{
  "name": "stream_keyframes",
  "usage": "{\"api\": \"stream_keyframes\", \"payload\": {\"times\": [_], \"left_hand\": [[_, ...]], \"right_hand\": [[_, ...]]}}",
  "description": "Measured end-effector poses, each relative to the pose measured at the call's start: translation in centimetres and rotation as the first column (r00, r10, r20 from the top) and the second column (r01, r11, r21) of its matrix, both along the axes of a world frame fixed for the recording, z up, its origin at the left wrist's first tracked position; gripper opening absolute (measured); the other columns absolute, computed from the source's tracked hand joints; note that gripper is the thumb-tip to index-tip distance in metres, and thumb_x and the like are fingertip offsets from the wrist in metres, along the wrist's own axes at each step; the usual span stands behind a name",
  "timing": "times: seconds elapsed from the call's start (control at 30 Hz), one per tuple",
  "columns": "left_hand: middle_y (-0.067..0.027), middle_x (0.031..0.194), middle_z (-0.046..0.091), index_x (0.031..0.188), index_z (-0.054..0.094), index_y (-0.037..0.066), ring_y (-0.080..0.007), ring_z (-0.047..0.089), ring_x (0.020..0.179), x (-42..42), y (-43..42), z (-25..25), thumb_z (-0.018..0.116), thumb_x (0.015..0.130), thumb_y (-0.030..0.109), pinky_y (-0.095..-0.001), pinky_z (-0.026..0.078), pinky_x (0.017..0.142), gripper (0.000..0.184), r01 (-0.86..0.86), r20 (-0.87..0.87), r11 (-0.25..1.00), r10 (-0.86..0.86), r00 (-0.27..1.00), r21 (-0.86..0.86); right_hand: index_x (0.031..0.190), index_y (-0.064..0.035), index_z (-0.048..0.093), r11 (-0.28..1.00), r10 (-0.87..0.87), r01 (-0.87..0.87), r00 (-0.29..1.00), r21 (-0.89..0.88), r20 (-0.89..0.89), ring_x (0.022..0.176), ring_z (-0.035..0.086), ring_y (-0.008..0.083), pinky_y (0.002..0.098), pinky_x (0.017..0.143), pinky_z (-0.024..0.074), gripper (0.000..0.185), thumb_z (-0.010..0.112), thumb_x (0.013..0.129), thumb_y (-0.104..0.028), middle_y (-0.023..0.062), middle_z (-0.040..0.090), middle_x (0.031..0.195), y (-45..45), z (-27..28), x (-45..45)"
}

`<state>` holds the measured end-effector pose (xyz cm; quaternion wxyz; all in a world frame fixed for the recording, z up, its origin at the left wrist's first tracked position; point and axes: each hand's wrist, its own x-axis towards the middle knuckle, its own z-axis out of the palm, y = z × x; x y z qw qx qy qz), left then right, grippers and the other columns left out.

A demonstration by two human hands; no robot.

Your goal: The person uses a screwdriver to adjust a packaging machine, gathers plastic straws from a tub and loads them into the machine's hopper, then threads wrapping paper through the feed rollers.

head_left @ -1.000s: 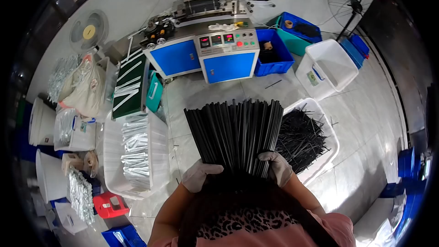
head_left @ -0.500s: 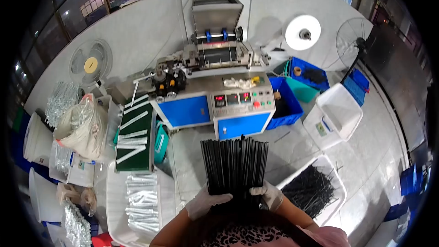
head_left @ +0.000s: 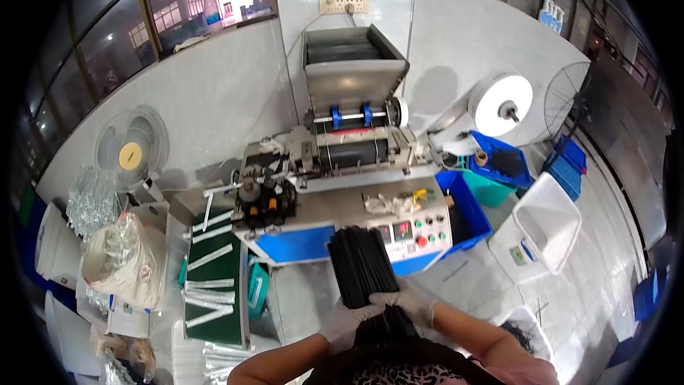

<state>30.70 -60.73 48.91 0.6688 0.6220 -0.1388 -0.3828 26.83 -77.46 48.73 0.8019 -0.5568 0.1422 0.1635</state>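
Observation:
A thick bundle of long black straws [head_left: 360,264] is gripped between my two gloved hands, tilted slightly left in front of the machine's control panel. My left hand [head_left: 349,324] wraps the bundle's lower left side. On the lower right side, my right hand [head_left: 407,302] is closed round it, fingers reaching over the front. Beyond stands the machine [head_left: 349,157], whose metal hopper [head_left: 356,75] has more black straws inside. The lower ends of the bundle are hidden near my body.
Left of the machine, a green conveyor belt [head_left: 214,246] carries white-wrapped strips. Below it is a white bin [head_left: 187,356] with wrapped pieces. A tall white bin [head_left: 545,224], blue crates [head_left: 467,214] and a bin of loose black straws [head_left: 524,335] are on the right.
The view has tipped up and moved closer to the machine. The bundle now leans left and looks more compact, and my right hand has come in across its front.

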Motion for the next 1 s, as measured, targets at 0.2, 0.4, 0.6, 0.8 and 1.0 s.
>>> {"api": "stream_keyframes", "payload": {"times": [0.2,0.4,0.6,0.8,1.0], "left_hand": [[-0.0178,0.11,0.056,0.116,0.045,-0.004,-0.0275,0.056,0.103,13.7,-8.6,8.1,0.064,0.072,-0.002,-0.0343,0.044,0.09,0.048,-0.09,0.838,0.993,-0.01,0.546,0.071],[-0.0192,0.119,0.052,0.131,0.031,0.0,-0.0246,0.054,0.106,26.4,-18.7,21.6,0.063,0.074,-0.003,-0.0343,0.041,0.093,0.066,-0.481,0.835,0.872,0.328,0.442,-0.087],[-0.0165,0.122,0.045,0.135,0.029,0.023,-0.0223,0.049,0.107,41.0,-26.5,22.8,0.069,0.07,0.019,-0.0344,0.04,0.094,0.076,-0.785,0.576,0.617,0.662,0.48,-0.057],[-0.0172,0.114,0.053,0.132,0.031,0.024,-0.0283,0.054,0.101,47.6,-27.6,20.0,0.065,0.068,0.043,-0.0345,0.041,0.089,0.074,-0.348,0.589,0.667,-0.169,0.79,0.658],[-0.0179,0.116,0.054,0.126,0.044,0.016,-0.0276,0.057,0.1,45.3,-23.7,24.0,0.047,0.084,0.042,-0.0325,0.044,0.083,0.048,-0.053,0.51,0.751,-0.393,0.765,0.658]], "right_hand": [[0.116,0.0017,0.051,0.738,0.602,-0.453,0.778,-0.5,0.182,0.097,0.054,0.0169,0.0286,0.088,0.0413,0.051,0.065,0.076,-0.026,0.0113,0.06,0.103,-10.4,15.4,21.2],[0.114,-0.0028,0.057,0.335,0.725,-0.211,0.68,-0.918,0.109,0.102,0.054,0.0255,0.0308,0.092,0.0409,0.062,0.07,0.066,-0.039,0.0191,0.057,0.112,-15.0,32.7,37.7],[0.113,0.0025,0.055,0.381,0.867,-0.41,0.47,-0.829,0.166,0.093,0.058,0.0199,0.0293,0.082,0.0458,0.058,0.073,0.07,-0.033,0.0127,0.06,0.105,-17.7,32.6,53.0],[0.128,0.0041,0.03,0.4,0.843,-0.311,0.494,-0.862,0.213,0.105,0.049,0.0229,0.0306,0.09,0.0388,0.089,0.078,0.064,-0.034,0.0173,0.053,0.112,-19.5,24.8,58.2],[0.135,-0.0039,0.017,0.292,0.837,-0.194,0.526,-0.936,0.152,0.084,0.056,0.0238,0.0317,0.069,0.0463,0.104,0.078,0.058,-0.036,0.0173,0.055,0.103,-20.1,24.6,58.4]]}}
